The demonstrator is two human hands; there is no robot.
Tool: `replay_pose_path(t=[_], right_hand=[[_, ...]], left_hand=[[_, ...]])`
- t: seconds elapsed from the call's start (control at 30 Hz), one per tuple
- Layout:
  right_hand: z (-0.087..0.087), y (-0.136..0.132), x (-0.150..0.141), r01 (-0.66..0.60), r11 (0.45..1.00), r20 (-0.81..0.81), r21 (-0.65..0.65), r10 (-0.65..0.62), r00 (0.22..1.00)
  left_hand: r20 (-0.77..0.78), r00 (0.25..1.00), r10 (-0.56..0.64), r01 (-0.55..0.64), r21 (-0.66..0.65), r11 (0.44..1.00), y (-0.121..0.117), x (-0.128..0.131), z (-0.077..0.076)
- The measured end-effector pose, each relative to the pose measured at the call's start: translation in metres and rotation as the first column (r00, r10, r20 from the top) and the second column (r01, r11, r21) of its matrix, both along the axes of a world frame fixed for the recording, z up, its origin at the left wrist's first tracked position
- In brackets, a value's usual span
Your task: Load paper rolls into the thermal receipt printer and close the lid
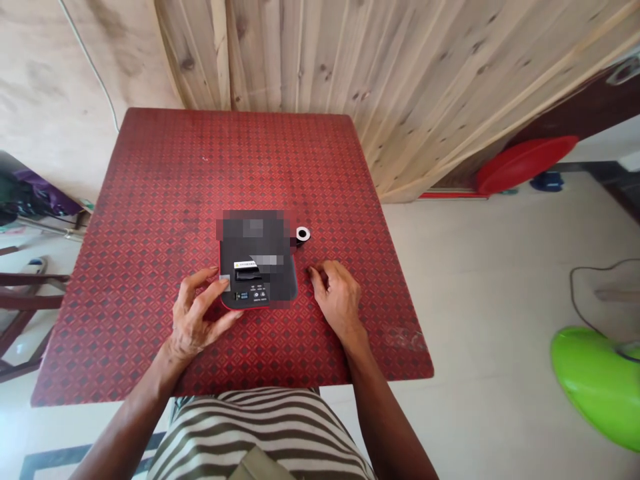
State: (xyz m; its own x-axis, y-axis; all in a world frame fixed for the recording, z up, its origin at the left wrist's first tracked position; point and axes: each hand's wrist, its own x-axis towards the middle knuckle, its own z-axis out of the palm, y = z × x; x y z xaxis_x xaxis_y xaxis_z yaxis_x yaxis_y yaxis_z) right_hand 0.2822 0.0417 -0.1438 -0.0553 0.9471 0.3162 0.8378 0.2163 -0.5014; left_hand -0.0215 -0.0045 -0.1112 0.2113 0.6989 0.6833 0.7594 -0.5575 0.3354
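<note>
A flat black device [280, 280] with a red rim lies on the table; a white warning label, a dark slot and small buttons show on its near part. Blurred blocks hide much of its far and right side. My left hand [193, 317] rests at its near left corner, fingers apart, one fingertip on a small grey patch [225, 283] and the thumb by the near edge. To the right of the device, my right hand [336, 293] lies curled on the table, thumb and forefinger together; whatever they pinch, if anything, cannot be made out. A small white-faced roll [303, 234] sits beyond it.
The red patterned table [240, 160] stands against a wooden plank wall [320, 53]. Wooden chair parts [30, 280] are at its left. On the floor at right are a bright green rounded object [600, 387] and a red round object [530, 163].
</note>
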Motion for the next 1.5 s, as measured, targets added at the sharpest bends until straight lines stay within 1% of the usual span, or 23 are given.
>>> replay_pose_path(t=[0.23,0.43,0.63,0.8,0.87,0.93,0.97,1.03,1.1,1.17,1.2,1.23,1.3,1.37,1.4,1.5], right_hand=[[-0.001,-0.001,0.0,0.005,1.0,0.035,0.009,-0.006,0.999],[-0.002,-0.001,0.001,-0.011,0.999,0.02,0.032,0.01,1.0],[0.0,-0.001,0.001,-0.005,1.0,0.023,0.013,0.005,1.0],[-0.003,-0.001,0.001,-0.015,0.999,0.04,0.036,0.013,0.999],[0.002,-0.002,0.002,-0.024,0.999,0.034,0.03,0.023,0.999],[0.015,-0.003,0.002,-0.042,0.998,0.007,0.04,0.041,0.999],[0.026,-0.004,0.0,-0.057,0.996,-0.008,0.063,0.057,0.998],[0.053,-0.002,-0.006,-0.105,0.985,-0.025,0.139,0.109,0.994],[0.083,0.004,-0.02,-0.202,0.961,-0.018,0.192,0.209,0.978],[0.108,0.017,-0.039,-0.351,0.92,0.046,0.172,0.348,0.936],[0.117,0.025,-0.051,-0.423,0.897,0.114,0.124,0.411,0.905],[0.125,0.034,-0.062,-0.471,0.881,0.189,0.043,0.456,0.87],[0.134,0.051,-0.085,-0.513,0.841,0.317,-0.173,0.54,0.779],[0.138,0.064,-0.104,-0.49,0.798,0.388,-0.35,0.6,0.7],[0.14,0.068,-0.111,-0.466,0.785,0.411,-0.409,0.614,0.674],[0.141,0.074,-0.122,-0.406,0.767,0.448,-0.498,0.628,0.636]], left_hand=[[0.127,0.991,-0.037,0.047,-0.078,0.996,0.0,0.002,0.003],[0.189,0.981,-0.053,0.077,-0.119,0.99,0.002,0.003,0.006],[0.205,0.977,-0.055,0.085,-0.142,0.986,0.003,0.002,0.007],[0.191,0.979,-0.065,0.091,-0.13,0.987,0.002,0.001,0.002],[0.176,0.982,-0.064,0.085,-0.111,0.99,0.001,0.001,-0.001],[0.157,0.986,-0.061,0.075,-0.087,0.993,0.001,0.002,-0.003],[0.146,0.988,-0.056,0.067,-0.073,0.995,0.001,0.002,-0.004],[0.121,0.992,-0.045,0.052,-0.052,0.997,0.0,0.002,-0.004],[0.098,0.994,-0.04,0.044,-0.04,0.998,0.001,0.002,-0.003],[0.082,0.996,-0.045,0.047,-0.024,0.999,0.001,0.002,-0.003],[0.075,0.996,-0.048,0.05,-0.018,0.999,0.001,0.002,-0.003],[0.069,0.996,-0.05,0.051,-0.014,0.999,0.001,0.002,-0.003],[0.059,0.997,-0.048,0.049,-0.016,0.999,0.002,0.001,-0.003],[0.052,0.998,-0.042,0.043,-0.021,0.999,0.002,0.001,-0.003],[0.049,0.998,-0.04,0.041,-0.024,0.999,0.002,0.001,-0.003],[0.032,0.999,-0.036,0.037,-0.027,0.999,0.002,0.002,-0.002]])
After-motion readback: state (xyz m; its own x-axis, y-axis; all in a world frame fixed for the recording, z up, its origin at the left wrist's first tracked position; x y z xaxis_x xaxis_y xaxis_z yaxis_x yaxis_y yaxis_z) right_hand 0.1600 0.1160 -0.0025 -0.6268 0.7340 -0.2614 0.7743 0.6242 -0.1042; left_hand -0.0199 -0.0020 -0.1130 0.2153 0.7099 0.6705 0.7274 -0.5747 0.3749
